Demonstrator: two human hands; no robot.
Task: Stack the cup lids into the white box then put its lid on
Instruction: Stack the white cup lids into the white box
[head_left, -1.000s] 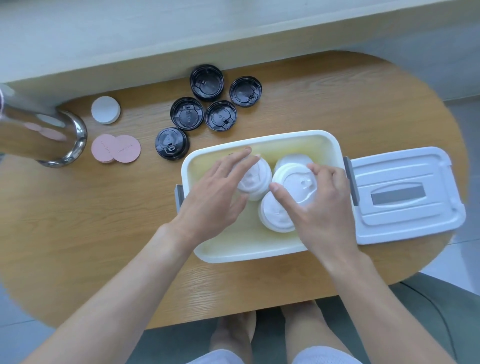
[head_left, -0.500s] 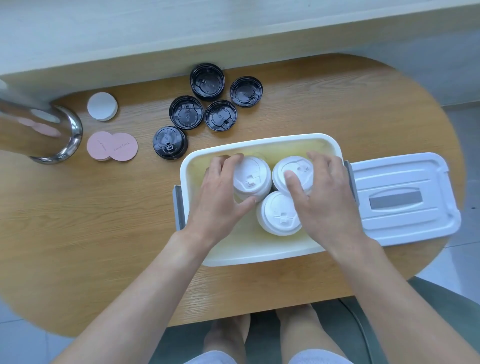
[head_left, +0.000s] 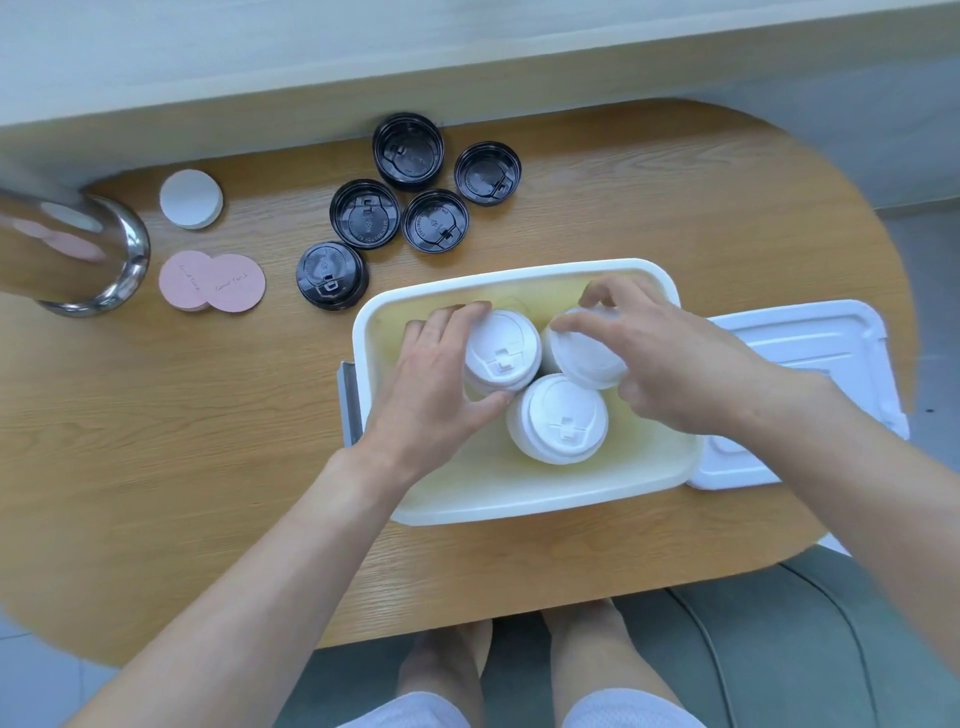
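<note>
The white box (head_left: 519, 506) stands on the wooden table, holding three stacks of white cup lids. My left hand (head_left: 436, 384) grips the left stack (head_left: 501, 351), fingers and thumb curled round it. My right hand (head_left: 670, 358) holds the right stack (head_left: 584, 356) from above with curled fingers. A third white stack (head_left: 558, 418) stands free at the front, touching the other two. Several black cup lids (head_left: 366, 213) lie on the table behind the box. The box's white lid (head_left: 810, 338) lies to the right, partly hidden by my right arm.
A shiny metal vessel (head_left: 78, 254) stands at the far left edge. Two pink round coasters (head_left: 213, 283) and a white one (head_left: 191, 198) lie near it. A wall ledge runs behind the table. My knees show below the front edge.
Both hands shifted slightly within the box, pressing the left and right stacks closer together. My right hand turned so its fingers now arch over the right stack.
</note>
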